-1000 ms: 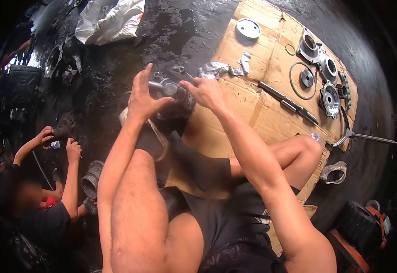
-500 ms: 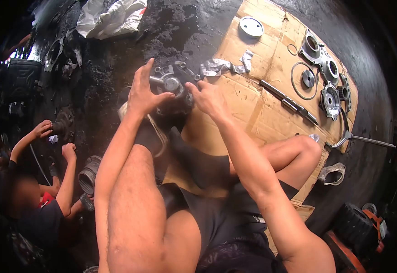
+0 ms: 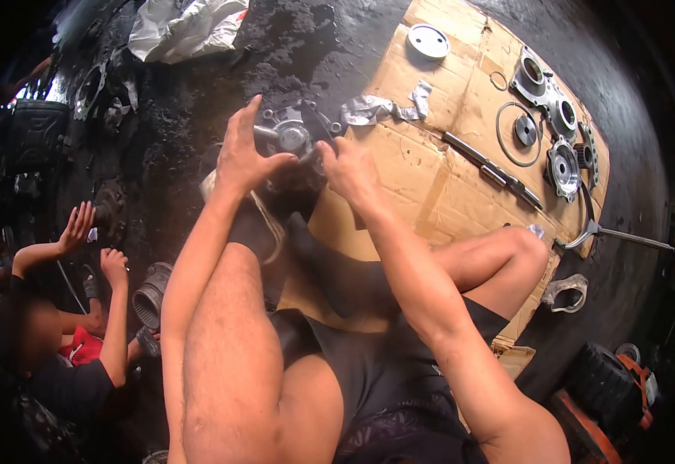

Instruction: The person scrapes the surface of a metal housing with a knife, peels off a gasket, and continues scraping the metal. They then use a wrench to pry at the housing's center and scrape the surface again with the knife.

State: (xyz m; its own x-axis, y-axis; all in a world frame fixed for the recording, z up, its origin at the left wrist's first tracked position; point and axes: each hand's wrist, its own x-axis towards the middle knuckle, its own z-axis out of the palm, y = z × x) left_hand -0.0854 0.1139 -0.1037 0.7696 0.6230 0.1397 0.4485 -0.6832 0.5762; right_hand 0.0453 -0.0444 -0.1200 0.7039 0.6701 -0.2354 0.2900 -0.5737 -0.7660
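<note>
A grey cast-metal housing [image 3: 293, 138] with a round raised centre and bolt lugs sits on the dark floor between my hands, beside my foot. My left hand [image 3: 243, 158] is at its left side, thumb and fingers spread wide, the thumb tip close to the housing's near edge. On the other side, my right hand [image 3: 351, 172] has its fingers curled, with thumb and forefinger together on a dark, flat, blade-like piece [image 3: 316, 122]. That piece slants up over the housing's right part. I cannot make out its exact kind.
Flattened cardboard [image 3: 407, 170] at right bears a metal shaft [image 3: 492, 172], a white round lid [image 3: 428, 42], a large ring [image 3: 500, 138], crumpled paper [image 3: 368, 110] and bearing housings [image 3: 563, 170]. A white bag [image 3: 187, 31] lies at the back. Another person [image 3: 67, 340] works at left.
The dark blade-like piece shows more plainly over the housing, and my right hand has shifted slightly. My left hand stays almost still. The other person's hands have moved.
</note>
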